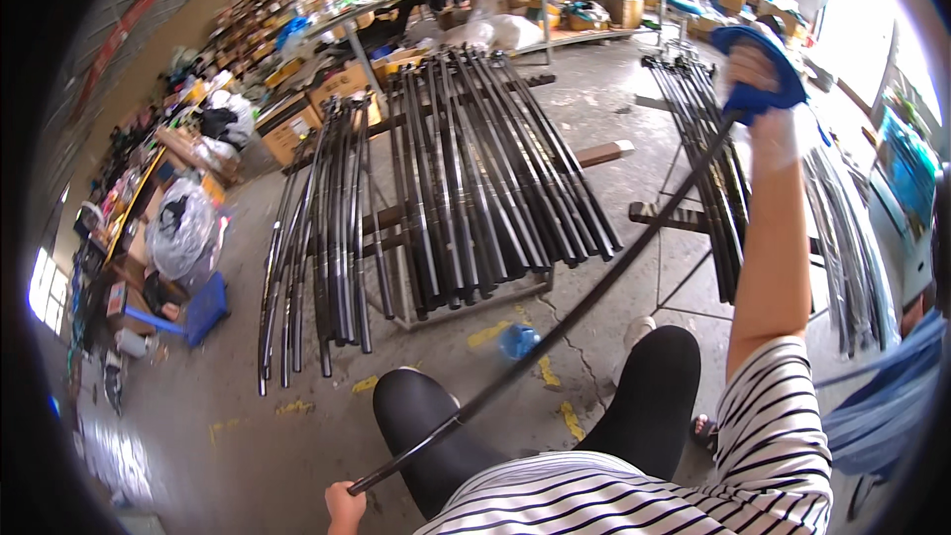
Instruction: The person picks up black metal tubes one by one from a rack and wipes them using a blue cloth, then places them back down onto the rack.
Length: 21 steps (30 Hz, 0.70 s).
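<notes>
Fingers [343, 489] of the left hand [344, 508] close around the lower end of a long black pole [594, 296], seen from the head camera, as the right hand [750, 67], blurred, clasps a blue cloth [786, 89] at its upper end. The pole slants above the person's lap, before rows of similar poles [466, 188]. Markings on a cardboard box [289, 132] are too small to read.

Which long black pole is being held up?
The pole slanting across the front, lower end in the left hand, reaching up to the blue cloth in the right hand. The other poles rest in rows.
</notes>
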Motion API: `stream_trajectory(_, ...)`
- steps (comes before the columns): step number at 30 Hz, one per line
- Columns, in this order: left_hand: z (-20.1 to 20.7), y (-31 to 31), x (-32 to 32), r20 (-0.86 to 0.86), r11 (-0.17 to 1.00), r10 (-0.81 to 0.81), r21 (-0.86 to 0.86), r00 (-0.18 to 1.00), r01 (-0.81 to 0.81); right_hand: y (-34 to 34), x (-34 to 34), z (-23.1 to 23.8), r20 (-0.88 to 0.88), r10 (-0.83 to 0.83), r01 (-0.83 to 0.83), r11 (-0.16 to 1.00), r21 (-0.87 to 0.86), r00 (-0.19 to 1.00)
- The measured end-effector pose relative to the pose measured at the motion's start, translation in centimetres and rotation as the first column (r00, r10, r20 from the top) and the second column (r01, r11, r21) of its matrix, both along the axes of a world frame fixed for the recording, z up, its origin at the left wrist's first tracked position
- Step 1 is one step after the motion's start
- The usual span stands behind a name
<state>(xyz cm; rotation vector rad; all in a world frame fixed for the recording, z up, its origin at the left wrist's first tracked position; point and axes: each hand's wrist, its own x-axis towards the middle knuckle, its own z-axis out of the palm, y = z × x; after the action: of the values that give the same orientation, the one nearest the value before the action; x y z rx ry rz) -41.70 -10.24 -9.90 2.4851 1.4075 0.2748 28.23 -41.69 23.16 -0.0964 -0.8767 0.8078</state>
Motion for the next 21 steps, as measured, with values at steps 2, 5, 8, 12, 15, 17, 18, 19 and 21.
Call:
stream_trajectory(2,1.9,-0.9,1.6,-0.071,0.981,-0.065,-0.19,0.995,0.05,-0.5,-2.4,1.6,0.04,0.137,-0.138,0.99,0.031,0.99)
stream_trajectory(5,3.8,-2.5,5.0,-0.082,0.943,-0.14,-0.315,0.987,0.107,2.1,-6.3,1.6,0.083,0.097,-0.094,0.995,-0.038,0.992)
stream_trajectory(8,6.1,-3.9,10.1,0.017,0.88,-0.133,-0.458,0.991,0.126,4.4,-9.9,0.4,0.071,0.127,-0.126,0.992,-0.02,0.989)
stream_trajectory(12,9.4,-6.7,17.1,0.252,0.74,-0.311,-0.541,0.917,0.4,8.7,-18.4,-2.1,0.06,-0.309,0.312,0.902,-0.297,0.949)
stream_trajectory(15,9.6,-8.1,20.6,0.395,0.639,-0.333,-0.573,0.856,0.513,11.1,-23.0,-4.6,-0.015,-0.42,0.341,0.756,-0.559,0.907)
stream_trajectory(17,9.7,-8.6,22.2,0.462,0.591,-0.347,-0.568,0.816,0.573,12.0,-25.6,-6.5,-0.074,-0.436,0.282,0.694,-0.663,0.897)
stream_trajectory(18,9.7,-8.8,23.2,0.512,0.563,-0.294,-0.59,0.807,0.579,12.4,-26.8,-7.9,-0.1,-0.437,0.258,0.684,-0.683,0.894)
stream_trajectory(19,9.7,-8.9,24.2,0.556,0.536,-0.236,-0.61,0.797,0.584,12.7,-28.2,-9.2,-0.011,-0.413,0.286,0.65,-0.704,0.911)
stream_trajectory(21,10.3,-9.6,26.4,0.645,0.424,-0.14,-0.647,0.751,0.634,12.7,-30.5,-13.2,0.126,-0.399,0.366,0.611,-0.702,0.908)
